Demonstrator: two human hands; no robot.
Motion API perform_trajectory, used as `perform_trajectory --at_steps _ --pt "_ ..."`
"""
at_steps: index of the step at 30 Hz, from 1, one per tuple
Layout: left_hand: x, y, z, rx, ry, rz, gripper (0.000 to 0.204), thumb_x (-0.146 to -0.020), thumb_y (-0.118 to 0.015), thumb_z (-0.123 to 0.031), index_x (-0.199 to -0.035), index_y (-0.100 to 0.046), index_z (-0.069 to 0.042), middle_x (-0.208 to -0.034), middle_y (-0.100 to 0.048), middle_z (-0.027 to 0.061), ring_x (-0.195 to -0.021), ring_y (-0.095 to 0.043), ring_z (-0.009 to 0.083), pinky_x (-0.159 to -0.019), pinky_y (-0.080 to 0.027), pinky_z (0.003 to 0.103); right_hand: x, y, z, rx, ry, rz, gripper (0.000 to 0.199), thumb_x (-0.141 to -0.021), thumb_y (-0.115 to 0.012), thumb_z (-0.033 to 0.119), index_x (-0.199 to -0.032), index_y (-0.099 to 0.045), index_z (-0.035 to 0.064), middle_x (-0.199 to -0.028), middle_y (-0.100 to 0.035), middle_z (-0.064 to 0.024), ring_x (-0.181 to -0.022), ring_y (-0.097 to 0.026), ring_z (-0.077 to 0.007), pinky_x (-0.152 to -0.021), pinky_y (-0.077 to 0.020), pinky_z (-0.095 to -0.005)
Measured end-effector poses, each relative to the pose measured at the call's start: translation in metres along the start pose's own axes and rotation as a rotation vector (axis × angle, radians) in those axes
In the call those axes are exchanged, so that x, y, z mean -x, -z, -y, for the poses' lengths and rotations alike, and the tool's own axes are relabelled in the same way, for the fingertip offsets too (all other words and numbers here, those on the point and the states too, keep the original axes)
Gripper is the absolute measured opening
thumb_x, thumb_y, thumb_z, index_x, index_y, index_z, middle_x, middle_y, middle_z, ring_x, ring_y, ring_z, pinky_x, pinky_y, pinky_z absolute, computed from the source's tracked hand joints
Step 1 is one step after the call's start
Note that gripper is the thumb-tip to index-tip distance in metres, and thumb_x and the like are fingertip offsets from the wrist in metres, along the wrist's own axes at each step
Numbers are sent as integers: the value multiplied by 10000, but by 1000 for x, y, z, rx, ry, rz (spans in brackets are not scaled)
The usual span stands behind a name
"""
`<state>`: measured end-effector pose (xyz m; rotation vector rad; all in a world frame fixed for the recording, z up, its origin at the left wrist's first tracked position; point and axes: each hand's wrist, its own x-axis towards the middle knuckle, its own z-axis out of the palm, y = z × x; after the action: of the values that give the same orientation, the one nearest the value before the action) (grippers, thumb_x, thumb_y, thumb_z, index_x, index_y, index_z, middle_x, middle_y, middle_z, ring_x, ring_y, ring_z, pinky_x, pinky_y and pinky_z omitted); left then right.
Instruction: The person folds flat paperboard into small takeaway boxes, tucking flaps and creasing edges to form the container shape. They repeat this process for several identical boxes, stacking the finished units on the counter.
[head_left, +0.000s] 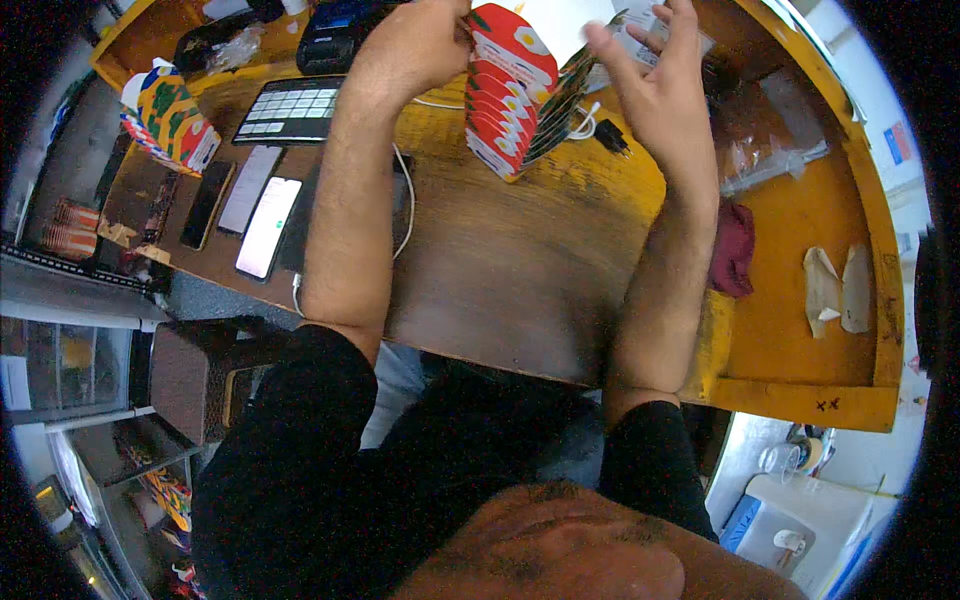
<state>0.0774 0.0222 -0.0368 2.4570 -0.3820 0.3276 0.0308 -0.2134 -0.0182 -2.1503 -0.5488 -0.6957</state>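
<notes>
My left hand (415, 45) grips the top of a stack of flat red cartons with flower prints (505, 100), held upright above the wooden table (500, 260). My right hand (655, 85) is raised just right of the stack, fingers spread, touching its dark far side and a white sheet (565, 22) behind it. Both elbows rest near the table's front edge.
Three phones (245, 205) lie in a row at the left, with a keypad device (290, 108) behind them and a colourful carton (170, 115) further left. A dark red cloth (735, 250), paper scraps (835, 290), a clear plastic bag (770, 150) and cables lie on the right.
</notes>
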Motion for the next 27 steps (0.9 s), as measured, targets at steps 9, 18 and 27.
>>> perform_trajectory --at_steps 9,18,27 --pt "-14 -2 11 153 -155 -561 367 -1025 -619 -229 -1282 -632 33 -1124 -731 271 -1080 -718 399 -900 -550 456 -6 8 -18 -192 -125 294 410 -1005 -739 150 -1367 -596 21 -1145 -719 -119 -986 -702 -180 -829 -607 -348" --pt "30 30 -52 229 -432 -204 385 -1004 -722 -311 -1212 -687 11 -991 -735 147 -870 -725 249 -781 -584 375 -9 1 -39 -186 1 270 383 -974 -754 115 -1330 -630 47 -1146 -682 -103 -995 -690 -186 -831 -582 -346" --pt "-14 -16 -3 -88 -371 -294 404 -909 -738 -410 -1098 -739 -53 -994 -769 215 -958 -754 403 -835 -601 527 -14 -26 -48 39 226 164 191 -1002 -699 69 -1186 -667 25 -1097 -725 -115 -1069 -680 -185 -970 -542 -356"
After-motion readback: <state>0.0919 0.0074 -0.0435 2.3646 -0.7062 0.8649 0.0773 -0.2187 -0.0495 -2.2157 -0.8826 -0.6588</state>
